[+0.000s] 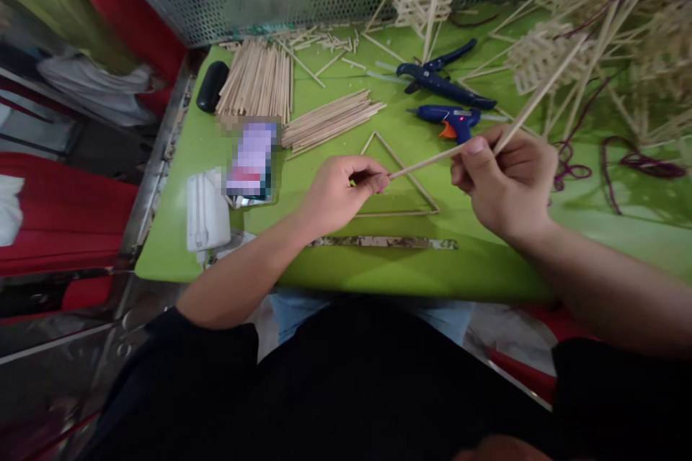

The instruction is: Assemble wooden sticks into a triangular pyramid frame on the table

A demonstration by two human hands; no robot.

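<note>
My left hand [343, 191] pinches one end of a thin wooden stick [427, 164] between thumb and fingertips. The stick's other end runs into my right hand [508, 180], whose fingers are closed around it. From that same fist a second wooden stick [540, 94] slants up and to the right; whether the two sticks are joined is hidden by the fingers. Below my hands a triangle of sticks [405, 167] lies flat on the green table [335, 270], partly covered by my left hand. A blue glue gun [451, 119] with an orange trigger rests just beyond my right hand.
Dark cutting pliers [443, 78] lie behind the glue gun. Stick bundles [256, 79] and a smaller pile [332, 122] sit left, near a phone [251, 162], white power bank [207, 212] and black case [213, 86]. Stick frames [551, 54] with purple cord [643, 162] crowd the right.
</note>
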